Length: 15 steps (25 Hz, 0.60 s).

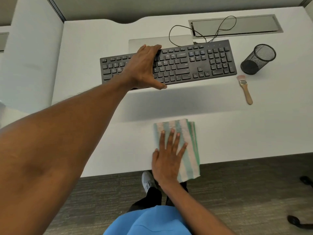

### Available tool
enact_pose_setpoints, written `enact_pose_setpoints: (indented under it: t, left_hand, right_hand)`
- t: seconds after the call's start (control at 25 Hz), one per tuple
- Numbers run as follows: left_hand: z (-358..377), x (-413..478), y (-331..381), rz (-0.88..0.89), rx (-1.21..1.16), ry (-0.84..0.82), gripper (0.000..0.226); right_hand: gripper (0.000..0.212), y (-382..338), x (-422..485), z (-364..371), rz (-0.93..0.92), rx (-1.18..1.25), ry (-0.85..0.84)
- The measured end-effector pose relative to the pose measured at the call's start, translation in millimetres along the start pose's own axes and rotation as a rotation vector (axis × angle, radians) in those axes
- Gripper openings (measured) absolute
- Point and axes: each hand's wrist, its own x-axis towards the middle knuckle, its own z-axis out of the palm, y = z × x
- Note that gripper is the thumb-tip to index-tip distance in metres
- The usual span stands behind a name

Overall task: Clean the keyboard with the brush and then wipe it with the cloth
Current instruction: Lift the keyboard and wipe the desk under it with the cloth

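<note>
Gripping the keyboard across its middle, the left hand clamps front and back edges. Right hand lies flat, fingers spread, on the cloth. Brush lies far right of both hands.

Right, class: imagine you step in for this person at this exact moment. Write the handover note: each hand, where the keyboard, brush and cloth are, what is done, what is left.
Left hand: spread across the middle of the keyboard, fingers over its far edge and thumb at its near edge, gripping it.
Right hand: flat, palm down, on the folded striped cloth at the desk's near edge; not yet lifted.
Brush: lying free on the desk, right of the keyboard, near the mesh pen cup.
Done: brushing cannot be confirmed from this view; the brush is set down.
Left: brush first if that is not done, then lift the cloth and wipe the keys.
</note>
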Motion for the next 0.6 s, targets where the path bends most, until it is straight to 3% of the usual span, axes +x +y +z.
enact_pose_setpoints:
  t: [0.32, 0.48, 0.6]
  left_hand:
    - [-5, -14, 1, 0.022, 0.032, -0.010, 0.131]
    - [-1, -16, 3, 0.019, 0.031, -0.020, 0.131]
    - [2, -12, 6, 0.024, 0.035, -0.016, 0.132]
  right_hand:
    - [0.067, -111, -3, 22, -0.451, -0.035, -0.147]
    - [0.065, -79, 8, 22, -0.618, -0.058, -0.094]
    - [0.066, -26, 6, 9, -0.530, -0.022, -0.070]
